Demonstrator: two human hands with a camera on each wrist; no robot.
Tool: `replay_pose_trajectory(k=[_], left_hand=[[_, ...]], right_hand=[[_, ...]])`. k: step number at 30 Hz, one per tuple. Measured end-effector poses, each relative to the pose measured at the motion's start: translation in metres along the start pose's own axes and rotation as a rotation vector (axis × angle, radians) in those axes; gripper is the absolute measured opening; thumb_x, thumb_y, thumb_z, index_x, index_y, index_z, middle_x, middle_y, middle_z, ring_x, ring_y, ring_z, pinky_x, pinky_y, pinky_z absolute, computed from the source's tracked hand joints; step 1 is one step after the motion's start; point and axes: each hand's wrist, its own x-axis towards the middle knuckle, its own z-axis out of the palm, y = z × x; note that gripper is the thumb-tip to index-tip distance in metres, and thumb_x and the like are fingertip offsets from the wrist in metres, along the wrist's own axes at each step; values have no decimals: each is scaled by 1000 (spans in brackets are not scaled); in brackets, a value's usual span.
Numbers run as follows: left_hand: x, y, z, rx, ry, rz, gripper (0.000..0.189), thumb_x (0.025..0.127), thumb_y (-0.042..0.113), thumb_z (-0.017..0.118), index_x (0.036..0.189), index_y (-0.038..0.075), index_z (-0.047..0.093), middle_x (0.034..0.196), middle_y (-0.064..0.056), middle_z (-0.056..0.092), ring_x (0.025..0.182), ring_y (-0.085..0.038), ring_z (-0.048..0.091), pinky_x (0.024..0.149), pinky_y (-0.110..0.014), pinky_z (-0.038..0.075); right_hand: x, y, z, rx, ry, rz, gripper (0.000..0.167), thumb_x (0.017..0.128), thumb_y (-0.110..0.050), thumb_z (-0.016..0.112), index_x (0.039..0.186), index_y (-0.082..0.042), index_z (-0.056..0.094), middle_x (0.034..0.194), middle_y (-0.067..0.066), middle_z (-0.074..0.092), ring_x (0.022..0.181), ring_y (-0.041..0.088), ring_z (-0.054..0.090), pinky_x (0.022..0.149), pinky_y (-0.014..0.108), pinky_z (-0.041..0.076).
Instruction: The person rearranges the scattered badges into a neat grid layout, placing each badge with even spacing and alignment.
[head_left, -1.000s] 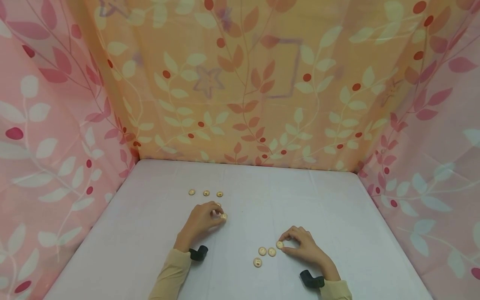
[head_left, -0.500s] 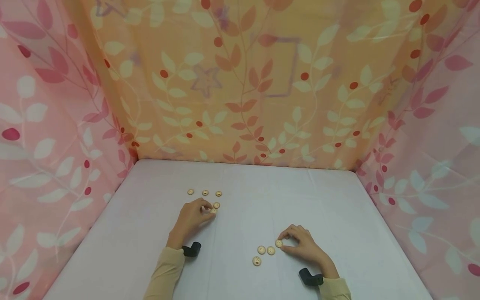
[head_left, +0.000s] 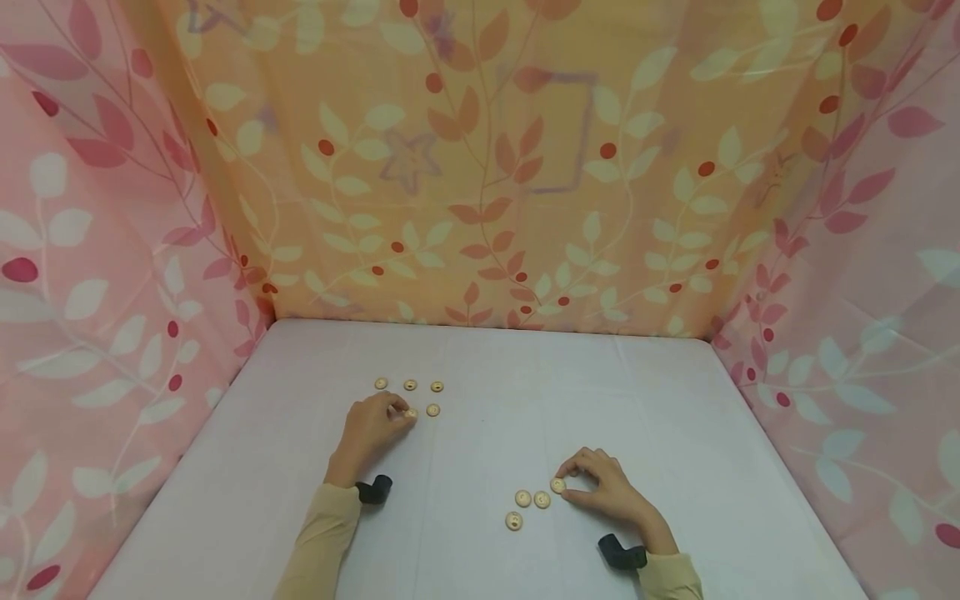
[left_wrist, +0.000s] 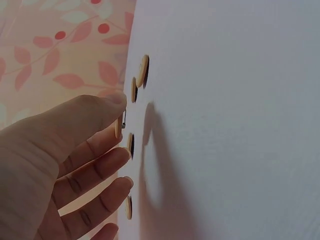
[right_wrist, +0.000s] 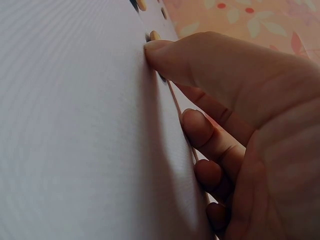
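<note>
Small round tan discs, button-like with dark marks on their faces, lie on the white table. My left hand pinches one disc between thumb and fingertips; in the left wrist view this disc stands on edge, just above the cloth. To its right lies a single disc. My right hand has thumb and index finger on opposite sides of another disc, low at the table. In the right wrist view the thumb largely hides it.
Beyond my left hand, three discs form a row, ending with a right-hand disc. Left of my right hand lie three more, including a nearer disc. Patterned cloth walls enclose the table at back and sides.
My left hand has moved left and slightly away with its disc, passing from the right of the single disc to its left. My right hand has stayed nearly still.
</note>
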Motion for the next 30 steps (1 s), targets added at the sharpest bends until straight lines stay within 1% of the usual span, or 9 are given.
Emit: replay_pose_trajectory(k=[7,14,23,30], left_hand=[[6,-3,-5,19,-13,-6,19,75,33,75,84,17,69,78,2,65,68,-12,55,67,-35,40],[10,-7,-4,40,-21,-11,20,76,32,74,86,14,70,83,1,67,72,-14,58,69,-37,40],[13,-11,0,57,-22,-41,22,77,33,73,87,14,70,85,0,67,75,-17,58,72,-39,39],[13,-10,0,46,-7,-24,20,76,31,75,85,13,70,82,0,66,72,-15,57,70,-39,40]], right_hand=[[0,-2,0,-4,4,-8,24,75,-38,74,96,-34,62,89,-18,53,83,5,41,74,31,25],[0,-3,-1,-8,8,-8,24,75,-37,74,96,-34,62,88,-17,53,83,5,40,74,30,25],[0,-5,-1,-1,7,-10,24,76,-37,74,96,-33,62,89,-17,54,83,6,41,74,31,25],[0,-6,-2,-3,3,1,24,75,-37,74,96,-33,62,90,-16,54,84,7,42,74,31,25]])
